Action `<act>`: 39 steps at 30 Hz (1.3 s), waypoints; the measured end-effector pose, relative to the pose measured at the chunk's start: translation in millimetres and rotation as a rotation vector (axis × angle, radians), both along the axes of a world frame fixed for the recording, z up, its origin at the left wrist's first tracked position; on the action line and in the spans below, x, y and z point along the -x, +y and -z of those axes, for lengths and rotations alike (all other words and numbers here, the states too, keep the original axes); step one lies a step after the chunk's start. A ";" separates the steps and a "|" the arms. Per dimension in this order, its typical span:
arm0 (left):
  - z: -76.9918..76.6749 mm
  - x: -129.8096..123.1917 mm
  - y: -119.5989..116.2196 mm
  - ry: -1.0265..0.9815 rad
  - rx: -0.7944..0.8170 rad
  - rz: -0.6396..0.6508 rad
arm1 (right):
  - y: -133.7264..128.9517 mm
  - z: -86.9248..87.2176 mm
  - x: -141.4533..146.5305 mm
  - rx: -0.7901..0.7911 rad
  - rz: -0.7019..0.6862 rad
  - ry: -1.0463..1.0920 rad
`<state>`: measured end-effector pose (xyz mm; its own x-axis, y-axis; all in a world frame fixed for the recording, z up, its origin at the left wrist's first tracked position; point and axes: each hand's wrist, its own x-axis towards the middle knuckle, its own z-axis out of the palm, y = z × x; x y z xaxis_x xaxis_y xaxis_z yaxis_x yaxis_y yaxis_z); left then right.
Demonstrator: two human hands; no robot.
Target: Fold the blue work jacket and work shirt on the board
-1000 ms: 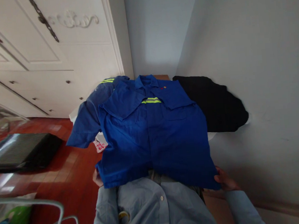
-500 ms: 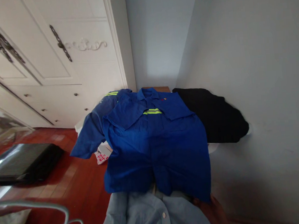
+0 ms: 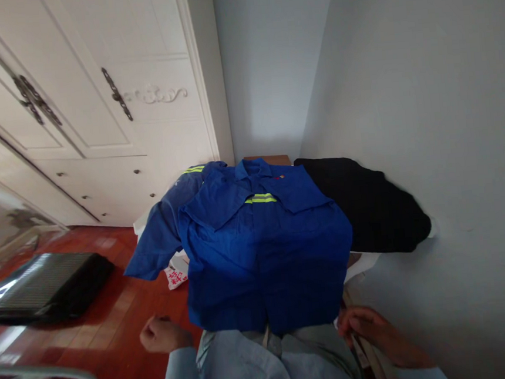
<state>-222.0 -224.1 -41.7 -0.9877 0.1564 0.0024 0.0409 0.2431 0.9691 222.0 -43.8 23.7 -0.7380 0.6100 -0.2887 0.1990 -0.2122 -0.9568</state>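
Covering most of its seemingly white support [image 3: 365, 264], a blue shirt [image 3: 265, 265] spreads.

The one view comes from the wearer's head, facing forward and down over the wearer's own light-blue shirt [image 3: 245, 367], which is so near that the bottom edge cuts it off. The left hand [image 3: 165, 334] and right hand [image 3: 373, 327] sit low in frame, the blue jacket [image 3: 263, 259] ahead at the middle, the white wardrobe [image 3: 164, 141] farther off, upper left.
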 end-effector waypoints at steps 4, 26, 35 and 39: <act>-51.2 -10.9 42.1 0.257 -0.258 -0.149 | 17.1 -42.3 87.0 -0.172 0.091 0.161; -10.4 39.4 97.7 -0.340 -0.415 0.027 | 103.7 46.6 107.5 0.107 0.718 0.539; 12.0 60.6 63.5 -0.231 -0.281 0.013 | 85.4 81.5 61.3 0.102 1.052 0.456; 13.1 56.5 70.5 -0.209 -0.237 0.203 | 65.4 72.7 80.2 0.145 0.909 0.424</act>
